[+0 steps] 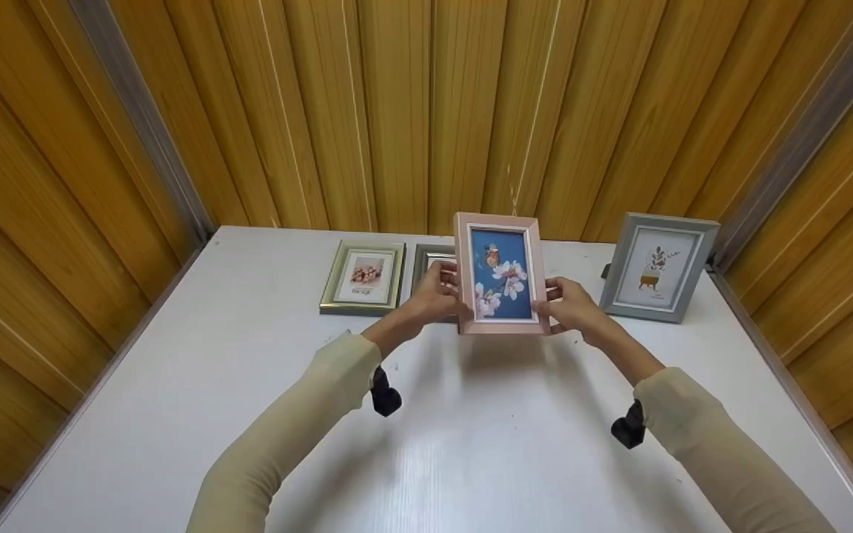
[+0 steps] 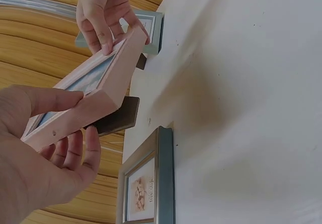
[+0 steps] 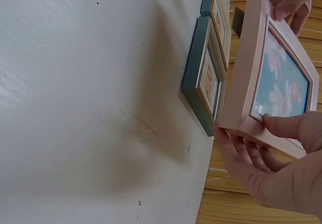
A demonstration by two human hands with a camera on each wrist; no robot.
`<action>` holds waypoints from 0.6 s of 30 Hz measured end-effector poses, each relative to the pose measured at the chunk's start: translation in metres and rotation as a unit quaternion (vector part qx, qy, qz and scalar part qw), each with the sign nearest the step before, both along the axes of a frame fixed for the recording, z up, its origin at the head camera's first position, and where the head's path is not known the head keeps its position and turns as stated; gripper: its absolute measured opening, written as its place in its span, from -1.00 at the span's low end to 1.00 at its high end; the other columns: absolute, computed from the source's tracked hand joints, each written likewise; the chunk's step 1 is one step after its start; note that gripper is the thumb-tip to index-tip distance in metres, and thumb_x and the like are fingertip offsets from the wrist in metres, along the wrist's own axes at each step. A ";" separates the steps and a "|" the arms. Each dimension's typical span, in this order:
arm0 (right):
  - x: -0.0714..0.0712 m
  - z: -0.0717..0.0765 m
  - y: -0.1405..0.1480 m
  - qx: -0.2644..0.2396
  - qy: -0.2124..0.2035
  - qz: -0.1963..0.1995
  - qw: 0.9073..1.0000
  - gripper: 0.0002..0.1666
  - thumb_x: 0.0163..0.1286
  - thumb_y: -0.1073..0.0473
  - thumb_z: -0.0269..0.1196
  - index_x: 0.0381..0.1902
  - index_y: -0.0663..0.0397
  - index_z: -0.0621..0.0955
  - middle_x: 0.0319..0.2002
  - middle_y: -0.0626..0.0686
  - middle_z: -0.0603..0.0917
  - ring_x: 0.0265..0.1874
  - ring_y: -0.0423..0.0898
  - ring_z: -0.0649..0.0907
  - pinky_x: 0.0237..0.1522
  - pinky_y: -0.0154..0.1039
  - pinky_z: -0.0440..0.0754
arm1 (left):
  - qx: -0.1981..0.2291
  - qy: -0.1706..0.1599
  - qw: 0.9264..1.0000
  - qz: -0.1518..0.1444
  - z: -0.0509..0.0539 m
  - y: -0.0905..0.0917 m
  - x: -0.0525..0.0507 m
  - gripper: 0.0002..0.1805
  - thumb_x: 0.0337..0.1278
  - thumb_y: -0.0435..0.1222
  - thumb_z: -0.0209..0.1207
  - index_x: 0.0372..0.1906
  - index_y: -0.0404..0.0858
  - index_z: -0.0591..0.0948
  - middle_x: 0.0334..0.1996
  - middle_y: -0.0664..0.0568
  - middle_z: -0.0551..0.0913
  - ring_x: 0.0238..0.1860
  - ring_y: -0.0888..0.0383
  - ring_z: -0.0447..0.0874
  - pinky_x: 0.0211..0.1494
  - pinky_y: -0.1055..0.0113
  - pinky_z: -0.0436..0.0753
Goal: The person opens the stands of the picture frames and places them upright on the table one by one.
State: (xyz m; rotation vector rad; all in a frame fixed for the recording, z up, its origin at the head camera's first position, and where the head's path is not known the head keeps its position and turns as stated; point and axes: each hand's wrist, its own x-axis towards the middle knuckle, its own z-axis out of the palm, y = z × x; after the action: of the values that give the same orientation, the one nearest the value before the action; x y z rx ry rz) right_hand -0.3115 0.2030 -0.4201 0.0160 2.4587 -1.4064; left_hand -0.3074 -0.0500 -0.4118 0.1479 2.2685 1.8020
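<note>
A pink picture frame (image 1: 502, 327) with blossoms on a blue ground is held above the white table, its picture facing the head camera. My left hand (image 1: 434, 296) grips its left side, the thumb on the front and the fingers behind. On the opposite side my right hand (image 1: 573, 305) pinches the edge the same way, thumb on the front border. From the back of the pink frame a dark support leg (image 2: 121, 117) sticks out in the left wrist view. A second grey-green frame (image 1: 422, 260) stands behind it, partly hidden by the pink frame and my left hand.
A green and gold frame (image 1: 363, 277) lies or leans at the left on the white table (image 1: 249, 355). At the right a grey frame (image 1: 660, 268) with a plant picture stands tilted back. Wood-patterned panels (image 1: 397, 111) close off the back and both sides.
</note>
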 end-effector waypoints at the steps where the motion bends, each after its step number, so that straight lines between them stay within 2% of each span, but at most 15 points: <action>1: -0.001 -0.001 0.000 -0.001 -0.002 0.002 1.000 -0.25 0.52 0.22 0.15 0.52 0.38 0.16 0.32 0.37 0.37 0.18 0.14 0.52 0.08 -0.03 0.74 | 0.000 0.003 1.000 -0.002 0.001 0.000 0.001 -0.12 -0.15 -0.55 0.45 0.35 -0.21 0.30 0.10 -0.09 0.47 0.03 0.06 0.50 0.23 0.12 0.63; 6: -0.002 -0.007 -0.002 -0.016 -0.012 0.015 1.000 -0.30 0.54 0.20 0.11 0.49 0.41 0.19 0.26 0.35 0.41 0.17 0.11 0.52 0.11 0.04 0.72 | -0.009 0.036 0.999 -0.017 0.004 0.002 0.010 -0.11 -0.18 -0.44 0.53 0.31 -0.17 0.31 0.07 -0.06 0.49 0.00 0.06 0.54 0.21 0.12 0.67; 11: -0.005 -0.012 -0.002 -0.037 -0.022 0.020 0.999 -0.33 0.56 0.18 0.09 0.48 0.41 0.21 0.24 0.32 0.45 0.19 0.10 0.53 0.15 0.10 0.69 | -0.036 0.089 0.995 -0.038 0.011 0.009 0.019 -0.10 -0.18 -0.36 0.56 0.30 -0.19 0.29 0.07 -0.05 0.49 0.03 0.04 0.55 0.23 0.15 0.65; 14: -0.006 -0.015 -0.006 -0.056 -0.029 0.021 0.998 -0.33 0.57 0.20 0.06 0.49 0.41 0.20 0.25 0.32 0.45 0.20 0.11 0.54 0.17 0.12 0.68 | -0.043 0.130 0.989 -0.053 0.014 0.011 0.023 -0.12 -0.18 -0.38 0.55 0.28 -0.22 0.29 0.08 -0.08 0.48 0.02 0.06 0.52 0.27 0.12 0.61; 18: -0.006 -0.017 -0.010 -0.090 -0.039 0.030 0.995 -0.35 0.60 0.21 0.00 0.51 0.42 0.18 0.24 0.27 0.49 0.17 0.07 0.59 0.15 0.10 0.70 | -0.056 0.194 0.976 -0.077 0.016 0.013 0.026 -0.17 -0.12 -0.38 0.51 0.27 -0.26 0.30 0.13 -0.12 0.46 0.08 0.00 0.51 0.28 0.05 0.58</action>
State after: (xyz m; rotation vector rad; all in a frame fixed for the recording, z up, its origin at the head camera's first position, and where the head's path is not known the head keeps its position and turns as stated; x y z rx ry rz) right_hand -0.3179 0.1931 -0.4370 -0.0418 2.2418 -1.5647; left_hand -0.2812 -0.0373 -0.3961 0.6902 2.5222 1.6771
